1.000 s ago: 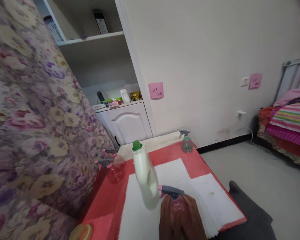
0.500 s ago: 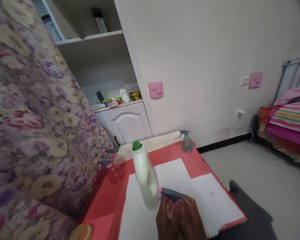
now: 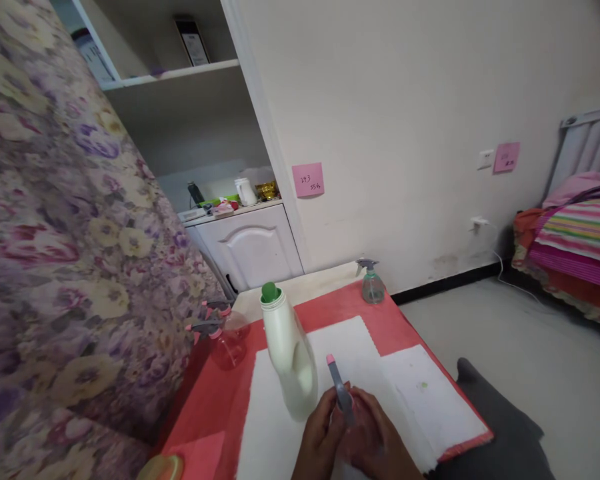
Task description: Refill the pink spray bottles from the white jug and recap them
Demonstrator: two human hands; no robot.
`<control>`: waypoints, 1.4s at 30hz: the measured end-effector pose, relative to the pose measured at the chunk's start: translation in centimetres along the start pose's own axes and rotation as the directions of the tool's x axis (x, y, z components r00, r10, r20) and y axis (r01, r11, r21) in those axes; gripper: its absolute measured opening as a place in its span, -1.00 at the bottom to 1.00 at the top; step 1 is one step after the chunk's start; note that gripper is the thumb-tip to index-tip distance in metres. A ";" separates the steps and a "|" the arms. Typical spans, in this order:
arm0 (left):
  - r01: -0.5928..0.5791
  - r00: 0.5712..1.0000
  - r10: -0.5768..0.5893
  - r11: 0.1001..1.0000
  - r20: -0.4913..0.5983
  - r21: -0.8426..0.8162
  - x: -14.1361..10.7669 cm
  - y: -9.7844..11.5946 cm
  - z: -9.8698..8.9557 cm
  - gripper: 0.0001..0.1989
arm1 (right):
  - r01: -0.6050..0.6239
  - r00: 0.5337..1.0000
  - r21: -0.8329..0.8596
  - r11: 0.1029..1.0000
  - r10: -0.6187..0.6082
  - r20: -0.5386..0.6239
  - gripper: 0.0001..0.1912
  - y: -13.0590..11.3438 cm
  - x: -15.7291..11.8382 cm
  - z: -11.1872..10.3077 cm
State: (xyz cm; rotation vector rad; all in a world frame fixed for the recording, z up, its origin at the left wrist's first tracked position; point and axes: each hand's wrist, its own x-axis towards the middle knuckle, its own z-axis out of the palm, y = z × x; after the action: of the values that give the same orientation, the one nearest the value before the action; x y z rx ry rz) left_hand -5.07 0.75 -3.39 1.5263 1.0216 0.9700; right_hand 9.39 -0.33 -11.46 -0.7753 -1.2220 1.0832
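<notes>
Both bare hands low at the centre, drawn in close together, working as a pair! The left hand (image 3: 319, 430) slants up and inward, fingers bent in a grip; opposite, the right hand (image 3: 384, 430) leans in from its own side, fingers curled around in a matching hold. Fingertips come near each other at the top, while the wrists spread apart toward the bottom edge.

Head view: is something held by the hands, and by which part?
A pink spray bottle: the left hand is at its grey spray head, the right hand around its body.
</notes>
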 end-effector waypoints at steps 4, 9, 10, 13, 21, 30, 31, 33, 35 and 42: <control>0.018 1.000 -0.017 0.999 -0.010 0.027 0.2 0.1 -0.3 -0.53 | -0.024 0.999 -0.081 0.996 0.026 0.028 -0.28 -1.4 0.4 -0.4; 0.012 1.000 -0.011 0.999 -0.019 0.046 0.3 0.1 -0.1 -0.51 | -0.059 0.992 0.034 0.998 0.055 0.111 -0.24 -2.2 0.8 -0.3; 0.006 1.000 -0.005 0.999 -0.027 0.046 0.3 0.0 0.0 -0.51 | -0.059 0.992 0.066 0.996 0.051 0.113 -0.25 -2.2 0.8 -0.3; -0.032 0.996 0.035 0.999 -0.078 0.041 0.4 -0.4 0.5 -0.56 | -0.049 0.996 0.089 0.995 0.042 0.082 -0.27 -1.7 0.9 -0.1; -0.012 0.961 0.015 1.000 -0.276 0.013 0.5 -0.4 1.9 -0.66 | -0.047 0.999 0.164 0.985 0.043 0.031 -0.33 -1.2 0.7 0.8; -0.001 0.961 0.014 0.999 -0.277 0.046 0.1 0.3 1.9 -0.67 | -0.030 0.999 0.181 0.983 0.024 0.037 -0.28 -0.8 0.8 0.7; 0.003 0.946 0.013 0.999 -0.324 0.048 0.3 0.2 2.2 -0.69 | -0.035 0.999 0.169 0.985 0.029 0.034 -0.28 -0.7 0.8 0.6; 0.006 0.905 0.012 0.999 -0.424 0.040 0.4 -0.1 2.8 -0.71 | -0.034 0.999 0.144 0.989 0.031 0.021 -0.28 -0.6 0.8 0.7; -0.003 0.870 0.020 0.999 -0.493 0.036 0.4 -0.2 3.3 -0.66 | -0.030 1.000 0.130 0.991 0.030 0.003 -0.29 -0.5 0.8 0.8; 0.009 0.901 0.001 1.000 -0.434 0.021 0.0 -0.5 3.3 -0.59 | -0.050 0.998 0.111 0.993 0.053 -0.023 -0.28 -0.8 0.9 1.0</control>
State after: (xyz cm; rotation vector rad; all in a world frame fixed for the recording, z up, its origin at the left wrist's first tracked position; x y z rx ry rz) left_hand -2.00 -0.14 -4.39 1.3513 1.3490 1.3377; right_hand 8.55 0.19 -10.18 -0.7374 -1.1159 1.1691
